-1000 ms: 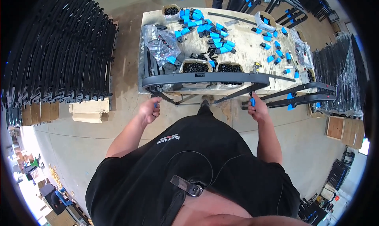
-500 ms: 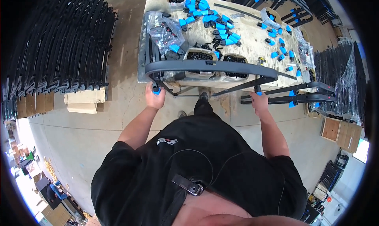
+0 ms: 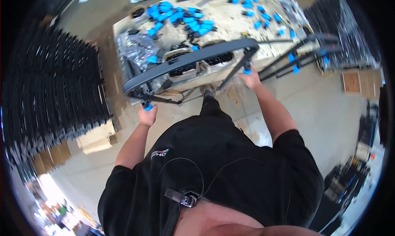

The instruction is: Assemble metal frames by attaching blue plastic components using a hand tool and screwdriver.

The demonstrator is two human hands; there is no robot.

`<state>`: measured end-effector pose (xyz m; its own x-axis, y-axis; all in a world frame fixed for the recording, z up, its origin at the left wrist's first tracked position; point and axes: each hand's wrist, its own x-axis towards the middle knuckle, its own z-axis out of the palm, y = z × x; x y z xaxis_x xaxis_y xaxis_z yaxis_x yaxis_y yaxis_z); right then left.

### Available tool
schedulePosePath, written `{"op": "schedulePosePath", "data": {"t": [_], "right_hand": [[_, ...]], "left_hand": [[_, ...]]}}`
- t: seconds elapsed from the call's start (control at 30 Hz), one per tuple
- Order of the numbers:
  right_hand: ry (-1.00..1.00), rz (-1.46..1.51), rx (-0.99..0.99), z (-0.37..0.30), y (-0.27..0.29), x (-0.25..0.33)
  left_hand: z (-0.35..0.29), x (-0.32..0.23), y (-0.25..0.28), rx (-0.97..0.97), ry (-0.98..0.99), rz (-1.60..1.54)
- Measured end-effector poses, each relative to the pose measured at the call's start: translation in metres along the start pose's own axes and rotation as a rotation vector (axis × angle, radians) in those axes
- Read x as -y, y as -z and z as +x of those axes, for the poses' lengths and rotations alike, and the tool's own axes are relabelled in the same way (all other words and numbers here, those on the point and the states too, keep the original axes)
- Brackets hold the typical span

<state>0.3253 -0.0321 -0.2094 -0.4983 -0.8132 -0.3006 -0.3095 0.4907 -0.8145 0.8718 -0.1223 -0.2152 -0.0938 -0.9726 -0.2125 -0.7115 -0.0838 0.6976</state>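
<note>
A black metal tube frame with a long curved top bar stands upright in front of me, tilted across the view with its left end lower. My left hand is closed around the frame's left side, at a black and blue fitting. On the opposite side my right hand grips the frame at a second black and blue fitting. The fingers of both hands are partly hidden behind the frame parts. Beyond the bar, tubs of small black parts sit along the workbench's near edge.
The wooden workbench carries heaps of blue and black fittings and a clear plastic bag. Stacked black frames stand at left; wrapped ones stand at right. Another black frame leans by the bench's right end.
My view has turned, so the frame now slants, its right end higher. Both hands have kept their hold; the left appears lower and the right higher in view.
</note>
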Motion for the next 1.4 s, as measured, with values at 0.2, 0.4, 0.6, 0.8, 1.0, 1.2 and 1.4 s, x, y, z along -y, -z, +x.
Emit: {"op": "schedulePosePath", "data": {"t": [0.2, 0.4, 0.6, 0.8, 1.0, 1.2, 1.4], "right_hand": [[0.129, -0.032, -0.090, -0.006, -0.004, 0.011], [0.132, -0.011, -0.248, 0.014, -0.025, -0.006], [0.127, 0.034, -0.150, 0.017, -0.013, 0.000], [0.492, 0.273, -0.534, -0.020, 0.026, 0.087], [1.131, 0.187, -0.343, -0.007, 0.012, 0.324], [0.991, -0.204, 0.021, 0.105, -0.100, 0.369], [0.751, -0.692, 0.602, 0.110, -0.115, 0.354]], "left_hand": [[0.008, 0.003, -0.004, 0.000, 0.038, -0.063], [0.011, 0.001, -0.003, 0.040, 0.023, 0.111], [0.017, 0.018, -0.004, -0.004, -0.080, 0.096], [0.008, 0.009, 0.000, -0.016, 0.014, 0.090], [0.004, 0.013, 0.000, -0.053, -0.168, -0.050], [0.020, 0.002, 0.001, -0.001, -0.120, -0.108], [0.043, 0.022, -0.028, -0.290, -0.275, -0.133]]}}
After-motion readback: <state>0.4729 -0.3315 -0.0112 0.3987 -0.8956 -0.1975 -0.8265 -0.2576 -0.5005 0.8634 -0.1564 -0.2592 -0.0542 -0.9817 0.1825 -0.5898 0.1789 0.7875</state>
